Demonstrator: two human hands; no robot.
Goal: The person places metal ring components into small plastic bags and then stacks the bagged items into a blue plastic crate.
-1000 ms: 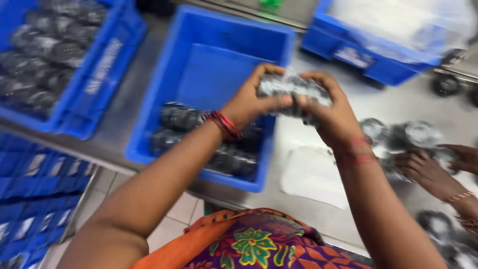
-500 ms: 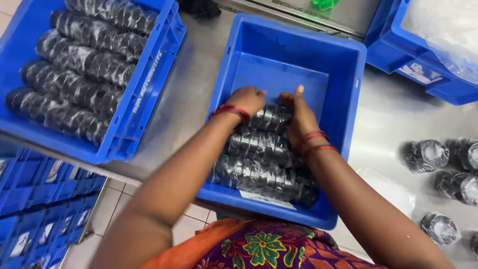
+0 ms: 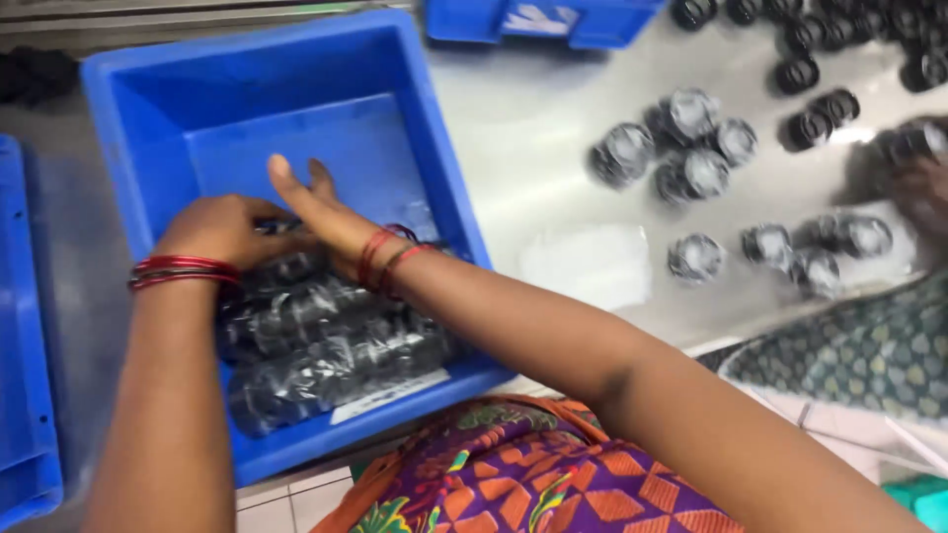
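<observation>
While both hands press wrapped rolls point(image 3: 326, 345) into the bin point(image 3: 395, 109), L hand point(image 3: 222, 229) curls on one & R hand point(image 3: 321, 212) lies flat, open, keeping rows tight.

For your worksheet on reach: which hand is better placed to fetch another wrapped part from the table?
Probably the right hand: the loose parts lie on its side, while the left hand rests on the packs in the bin.

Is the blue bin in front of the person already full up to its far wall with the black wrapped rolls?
No, the black wrapped rolls fill only the near half of the blue bin; its far floor is bare.
</observation>
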